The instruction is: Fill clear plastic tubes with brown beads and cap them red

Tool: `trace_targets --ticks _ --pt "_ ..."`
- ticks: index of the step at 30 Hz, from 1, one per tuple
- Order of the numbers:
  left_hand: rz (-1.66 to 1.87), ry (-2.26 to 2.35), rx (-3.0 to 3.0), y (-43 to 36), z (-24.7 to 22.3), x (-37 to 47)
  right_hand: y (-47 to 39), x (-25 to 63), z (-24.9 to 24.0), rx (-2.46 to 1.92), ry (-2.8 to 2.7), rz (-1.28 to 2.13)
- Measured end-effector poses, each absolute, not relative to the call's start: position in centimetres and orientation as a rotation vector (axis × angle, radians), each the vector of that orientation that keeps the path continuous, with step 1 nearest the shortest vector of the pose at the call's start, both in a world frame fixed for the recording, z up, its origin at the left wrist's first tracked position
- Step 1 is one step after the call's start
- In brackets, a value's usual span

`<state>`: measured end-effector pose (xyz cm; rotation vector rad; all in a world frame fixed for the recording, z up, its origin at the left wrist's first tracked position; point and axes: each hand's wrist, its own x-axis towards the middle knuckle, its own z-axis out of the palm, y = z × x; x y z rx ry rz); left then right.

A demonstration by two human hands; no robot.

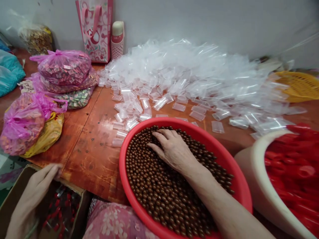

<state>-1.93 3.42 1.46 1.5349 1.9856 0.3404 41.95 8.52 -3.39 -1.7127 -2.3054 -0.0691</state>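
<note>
My right hand rests on the brown round beads in a red basin, its thumb and fingers apart and the fingertips touching the beads. Some fingers are partly hidden by the hand itself. On the left, my left hand is over the edge of a cardboard box, fingers stretched out and blurred at the tips, with nothing visible in them. Inside that box lie clear tubes with red caps. Beyond the basin spreads a large heap of clear plastic tubes on the wooden table.
At the right, a white tub holds red plastic caps. A yellow basket sits behind it. Pink bags of small pieces lie at the left. A patterned carrier bag and a bottle stand against the wall.
</note>
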Motion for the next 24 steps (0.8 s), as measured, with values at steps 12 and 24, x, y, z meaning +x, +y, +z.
trace_targets --ticks 12,24 --pt "0.296 1.315 2.396 20.5 -7.0 18.5 8.2 39.9 -2.1 -1.848 -2.361 0.085" --pt "0.57 1.205 2.046 17.2 -7.8 17.9 7.2 38.5 -0.9 -1.722 -2.218 0.69"
